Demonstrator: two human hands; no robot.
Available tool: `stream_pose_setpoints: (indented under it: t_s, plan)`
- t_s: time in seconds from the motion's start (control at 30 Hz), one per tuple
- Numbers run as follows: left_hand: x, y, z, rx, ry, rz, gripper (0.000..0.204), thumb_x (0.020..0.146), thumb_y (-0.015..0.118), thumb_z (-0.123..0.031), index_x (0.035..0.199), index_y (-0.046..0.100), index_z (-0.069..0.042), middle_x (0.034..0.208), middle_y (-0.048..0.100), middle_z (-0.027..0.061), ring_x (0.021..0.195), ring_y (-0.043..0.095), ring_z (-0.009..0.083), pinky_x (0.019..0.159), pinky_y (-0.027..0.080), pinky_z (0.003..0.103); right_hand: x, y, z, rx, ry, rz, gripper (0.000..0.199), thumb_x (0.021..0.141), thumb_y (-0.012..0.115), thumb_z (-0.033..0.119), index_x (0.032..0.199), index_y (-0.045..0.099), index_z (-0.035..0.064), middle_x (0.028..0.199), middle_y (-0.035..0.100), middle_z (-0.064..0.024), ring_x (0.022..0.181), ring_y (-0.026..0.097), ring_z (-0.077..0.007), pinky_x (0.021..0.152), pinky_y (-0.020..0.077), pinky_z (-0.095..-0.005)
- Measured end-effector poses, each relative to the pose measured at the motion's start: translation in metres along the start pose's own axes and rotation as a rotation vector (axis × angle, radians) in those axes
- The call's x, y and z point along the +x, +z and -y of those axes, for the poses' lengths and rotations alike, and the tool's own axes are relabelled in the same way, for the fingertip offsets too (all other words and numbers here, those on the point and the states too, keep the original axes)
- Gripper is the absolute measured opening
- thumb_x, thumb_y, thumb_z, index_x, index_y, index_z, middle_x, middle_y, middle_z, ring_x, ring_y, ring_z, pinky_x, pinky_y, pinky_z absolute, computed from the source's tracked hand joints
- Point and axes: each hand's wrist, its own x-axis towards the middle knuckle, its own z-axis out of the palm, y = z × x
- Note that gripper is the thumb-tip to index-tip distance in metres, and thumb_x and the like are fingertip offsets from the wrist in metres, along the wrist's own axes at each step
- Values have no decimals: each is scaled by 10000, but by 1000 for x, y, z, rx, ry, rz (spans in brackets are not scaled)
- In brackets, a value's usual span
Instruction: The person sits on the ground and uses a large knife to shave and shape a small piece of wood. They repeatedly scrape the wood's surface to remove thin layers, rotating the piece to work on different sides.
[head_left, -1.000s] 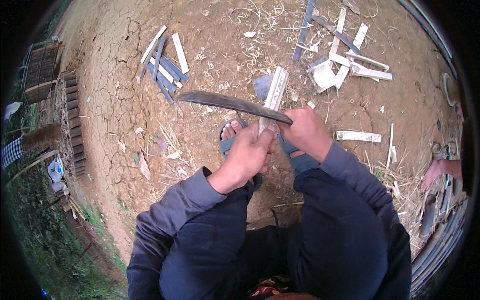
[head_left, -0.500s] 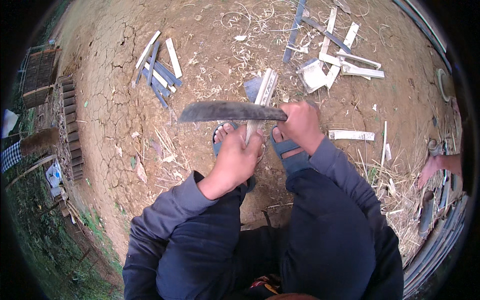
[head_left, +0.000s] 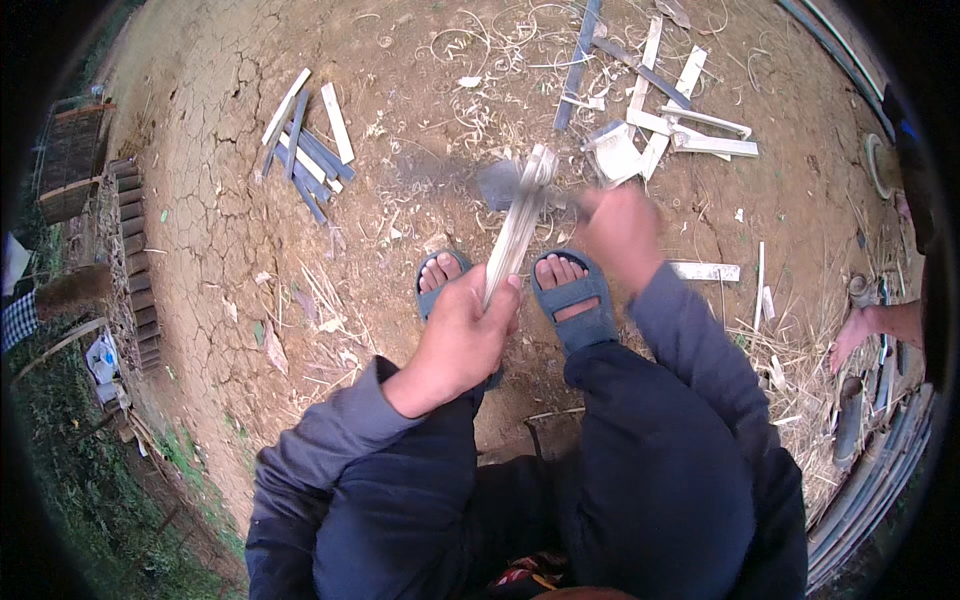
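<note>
My left hand (head_left: 463, 335) is closed around the lower end of a pale, split bamboo strip (head_left: 517, 232), which slants up and away from me between my sandalled feet (head_left: 565, 290). My right hand (head_left: 622, 235), smeared by motion, grips a machete (head_left: 562, 203) by its handle. The blade is a dark blur pointing left, level with the strip's upper part and partly hidden behind it. Whether the blade touches the strip I cannot tell. A flat grey-blue piece (head_left: 495, 187) lies on the ground by the strip's far end.
Cut dark and pale strips (head_left: 312, 155) lie in a pile at the far left. More pale strips (head_left: 690, 75) are scattered at the far right, near curled shavings (head_left: 475, 45). Another person's bare foot (head_left: 852, 338) and long dark poles (head_left: 870, 490) are at the right edge.
The machete and my right hand have moved away from me, toward the strip's far end, and the blade has blurred. My left hand keeps its hold; the strip's visible part tilts slightly rightward.
</note>
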Motion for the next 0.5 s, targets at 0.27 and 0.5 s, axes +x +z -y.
stream_pose_setpoints:
  t_s: [0.27,0.5]
  plan:
    - [-2,-12,7,-125,-82,45,230,1042,481,-266,935,507,-64,635,458,-13,429,385,52,366,286,233,-12,10,13,198,-98,51,104,756,640,106,775,701,24,651,657,-207,619,690,-361,633,573,-471]
    - [10,-16,0,-316,-109,56,214,1046,468,-271,947,487,-82,642,403,-38,450,328,43,390,259,224,-10,3,1,222,117,15,155,779,655,140,740,679,-8,681,649,-234,678,680,-391,677,557,-479]
